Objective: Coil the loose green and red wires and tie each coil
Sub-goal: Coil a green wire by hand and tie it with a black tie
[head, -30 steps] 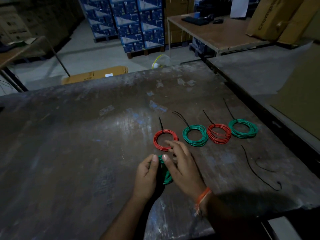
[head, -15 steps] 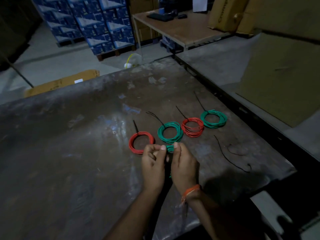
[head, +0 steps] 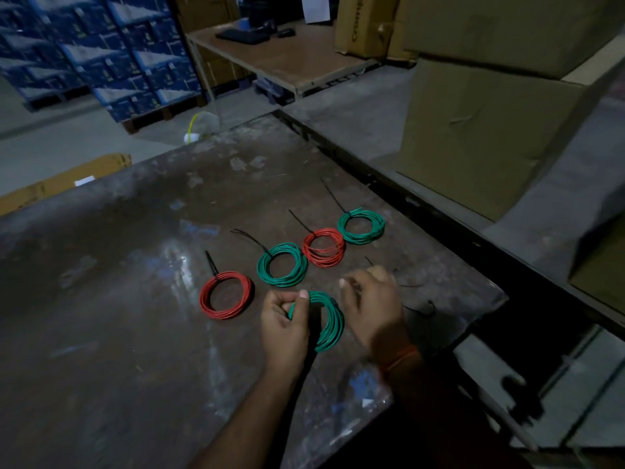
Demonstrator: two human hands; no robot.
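Worn dark worktable, scuffed, pale patches. Stacked blue cartons on pallets, far left. Brown wooden table beyond, bearing black keyboard and mouse. Large cardboard boxes stacked at right. Flat cardboard box on floor behind worktable's far edge. Grey concrete floor. Small yellow-and-white object on floor, unclear.

Our left hand: fingers curled, thumb pressed down, pinching green coil. Our right hand: loosely curled, blurred, just right of coil, grip unclear. Both our forearms angled in from lower frame.
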